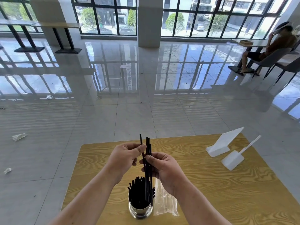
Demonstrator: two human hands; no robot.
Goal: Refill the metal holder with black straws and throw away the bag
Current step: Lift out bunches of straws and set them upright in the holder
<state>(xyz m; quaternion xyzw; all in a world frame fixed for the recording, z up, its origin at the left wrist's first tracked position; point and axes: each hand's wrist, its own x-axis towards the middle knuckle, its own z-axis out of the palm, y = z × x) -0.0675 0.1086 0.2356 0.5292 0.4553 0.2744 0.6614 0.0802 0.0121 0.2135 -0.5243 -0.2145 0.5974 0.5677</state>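
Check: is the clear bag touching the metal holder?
Cannot tell. In the head view the clear bag lies flat right beside the metal holder; straws and holder rim hide any gap.

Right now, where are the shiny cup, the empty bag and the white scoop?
metal holder (140, 211), head view, shiny front wall.
bag (164, 203), head view, clear middle.
white scoop (232, 159), head view, scoop body.

Black straws (148, 161) between both hands

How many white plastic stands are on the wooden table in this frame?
2. The larger white stand sits at the table's far right; the smaller white stand, with a thin upright strip, is just nearer and right of it. None appears hidden.
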